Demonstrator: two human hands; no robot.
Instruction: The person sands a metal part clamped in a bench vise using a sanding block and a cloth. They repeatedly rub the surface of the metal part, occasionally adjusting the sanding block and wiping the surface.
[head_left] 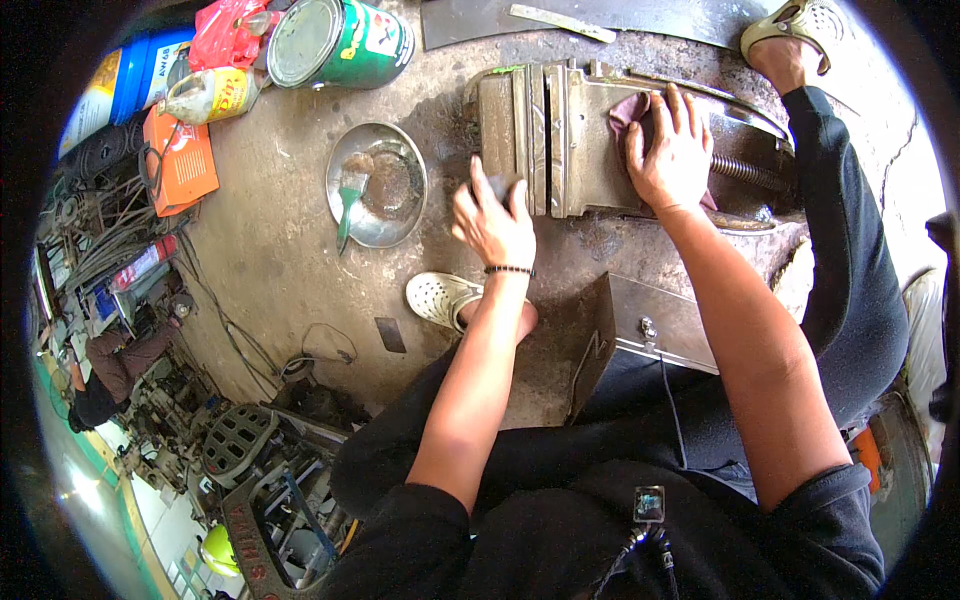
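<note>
A large metal bench vise (590, 140) lies on the concrete floor, its jaws a narrow gap apart and its threaded screw (750, 172) showing at the right. Over the vise body, my right hand (672, 150) presses a maroon cloth (626, 115), which bunches out beside the thumb and below the palm. At the vise's left end is my left hand (492, 222), with a small dark thing (498, 187) between thumb and fingers; its kind cannot be made out. Left of that hand, a round metal bowl (412, 215) holds a green-handled paintbrush (350, 200) and some dark liquid.
A green paint can (345, 45), a plastic bottle (215, 95), an orange box (180, 160) and blue buckets (135, 75) stand at the far left. Cables (215, 310) and machine parts crowd the left. A metal box (655, 315) sits before me. Another person (110, 375) is at the left edge.
</note>
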